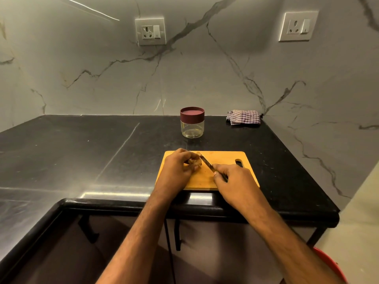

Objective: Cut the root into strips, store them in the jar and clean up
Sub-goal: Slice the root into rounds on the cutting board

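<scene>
Head view, looking down over two bare forearms toward the cutting board [221,158], taken as the landmark for everything else. Nearest of all, below the board's front edge: the rounded black rim of the counter [102,152], dark cabinet fronts under it, and a sliver of something red [330,263] low and far off to the board's right. On the board's left half, left hand [176,171], fingers curled down around the root [195,162], pinning that small brownish lump to the wood. On the board's middle and right, right hand [231,179] wrapped tight round the handle of the knife [207,163], blade slanting up and leftward, tip beside the root at the fingertips of the other hand; whether the edge bites into the root, impossible to tell. At the board's right end, a slotted grip hole, uncovered. Beyond the board's far edge, well apart from it and roughly above its middle: the jar [192,128], clear glass, upright, maroon lid [192,114] on, nothing visible inside. Farther back and to the board's right, against the corner of the wall: a folded checked cloth [243,117]. Behind all of it, above the board: veined marble wall with two white sockets, one [150,31] leftward, one [298,25] rightward.
</scene>
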The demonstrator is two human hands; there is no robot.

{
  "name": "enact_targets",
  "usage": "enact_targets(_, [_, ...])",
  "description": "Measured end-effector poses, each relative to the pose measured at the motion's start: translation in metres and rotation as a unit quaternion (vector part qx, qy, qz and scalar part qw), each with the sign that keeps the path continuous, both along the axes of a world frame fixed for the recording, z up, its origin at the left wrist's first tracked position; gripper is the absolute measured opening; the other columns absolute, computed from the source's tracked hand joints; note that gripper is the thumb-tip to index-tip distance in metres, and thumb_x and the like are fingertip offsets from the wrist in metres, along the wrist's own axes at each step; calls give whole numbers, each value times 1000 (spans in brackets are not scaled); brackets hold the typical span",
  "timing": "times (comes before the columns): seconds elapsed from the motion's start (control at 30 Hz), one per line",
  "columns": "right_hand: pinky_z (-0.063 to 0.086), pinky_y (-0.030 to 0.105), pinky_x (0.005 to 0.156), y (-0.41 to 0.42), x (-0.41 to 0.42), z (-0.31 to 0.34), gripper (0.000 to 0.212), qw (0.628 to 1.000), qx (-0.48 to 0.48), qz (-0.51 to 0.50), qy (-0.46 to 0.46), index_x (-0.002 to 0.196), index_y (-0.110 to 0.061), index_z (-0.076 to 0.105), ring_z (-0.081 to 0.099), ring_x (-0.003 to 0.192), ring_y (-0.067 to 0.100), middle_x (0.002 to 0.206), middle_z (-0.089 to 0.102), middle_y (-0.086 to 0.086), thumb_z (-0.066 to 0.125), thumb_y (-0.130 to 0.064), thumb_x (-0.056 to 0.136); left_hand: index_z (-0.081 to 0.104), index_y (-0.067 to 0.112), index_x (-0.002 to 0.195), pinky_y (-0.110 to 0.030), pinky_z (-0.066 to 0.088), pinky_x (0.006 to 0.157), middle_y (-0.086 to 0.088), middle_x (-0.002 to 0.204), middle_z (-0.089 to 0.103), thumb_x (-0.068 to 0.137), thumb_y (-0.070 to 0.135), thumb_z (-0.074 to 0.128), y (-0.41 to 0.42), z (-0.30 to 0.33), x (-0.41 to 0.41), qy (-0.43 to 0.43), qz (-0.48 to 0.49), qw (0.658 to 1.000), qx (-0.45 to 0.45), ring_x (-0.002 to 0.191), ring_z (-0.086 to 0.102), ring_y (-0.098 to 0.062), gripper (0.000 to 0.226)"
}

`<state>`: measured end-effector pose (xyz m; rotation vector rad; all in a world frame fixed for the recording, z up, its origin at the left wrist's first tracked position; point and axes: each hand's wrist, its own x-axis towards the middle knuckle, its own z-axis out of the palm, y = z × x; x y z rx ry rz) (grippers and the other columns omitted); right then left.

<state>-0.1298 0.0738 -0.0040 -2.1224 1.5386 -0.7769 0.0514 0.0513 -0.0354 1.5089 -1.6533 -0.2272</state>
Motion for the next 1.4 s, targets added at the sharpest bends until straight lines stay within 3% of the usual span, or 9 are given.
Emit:
enact_targets(0.33, [35,9,50,-3,-3,-1,36,999,33,12,9,133,-34,52,55,64,1,111,63,-11,50,-33,97,64,23,111,-15,55,83,12,111,64,82,19,81,10,6,-2,91,-10,996,23,95,67,-5,34])
enact_targets(0.5, [47,13,43,-1,-9,0,36,998,62,-6,-12,133,-36,52,63,48,10,101,60,-11,49,-37,97,54,26,121,-24,59,84,7,102,69,80,20,84,12,8,-1,147,-42,987,39,93,69,-3,50])
enact_targets(0.63, [55,16,59,1,-10,0,36,1000,7,-23,-18,132,-36,53,61,59,6,116,61,-10,50,-38,96,44,29,130,-26,60,77,6,105,69,80,20,84,11,8,0,161,-64,984,47,96,69,-9,65])
enact_targets(0.77, [48,14,43,4,-7,-2,33,999,51,-2,-8,129,-38,55,62,46,8,91,55,-15,50,-39,96,41,26,135,-19,55,72,8,113,68,81,15,81,13,8,0,142,-63,988,14,96,69,-5,68])
enact_targets(0.83, [46,12,41,5,-6,-2,33,999,55,0,2,129,-38,54,62,48,8,87,52,-17,50,-38,97,42,24,134,-23,58,75,9,122,63,82,14,81,13,9,1,150,-65,987,-4,96,69,-4,66])
enact_targets(0.93, [46,12,41,7,-6,-2,35,998,59,7,8,131,-37,53,63,52,9,92,52,-15,50,-37,97,53,26,126,-26,58,80,11,116,66,83,18,79,13,8,1,132,-55,990,-5,97,68,-1,51])
enact_targets(1.07, [48,14,43,8,-7,-1,35,997,77,24,22,132,-38,53,64,48,8,93,55,-14,50,-37,97,70,28,111,-10,50,82,18,104,71,87,24,77,11,5,1,97,-56,994,2,99,64,7,25])
enact_targets(1.27, [45,13,42,11,-8,-2,34,997,81,15,7,130,-38,54,63,51,9,96,60,-10,51,-37,96,75,29,114,-16,52,83,16,110,63,87,22,77,4,0,3,65,-24,997,-25,100,61,-1,27])
enact_targets(1.4, [57,24,64,10,-11,3,33,999,16,-27,16,129,-36,55,63,65,8,104,61,-10,50,-37,96,76,27,109,-10,50,82,16,101,70,81,25,83,6,0,6,99,-2,995,-4,96,64,5,29])
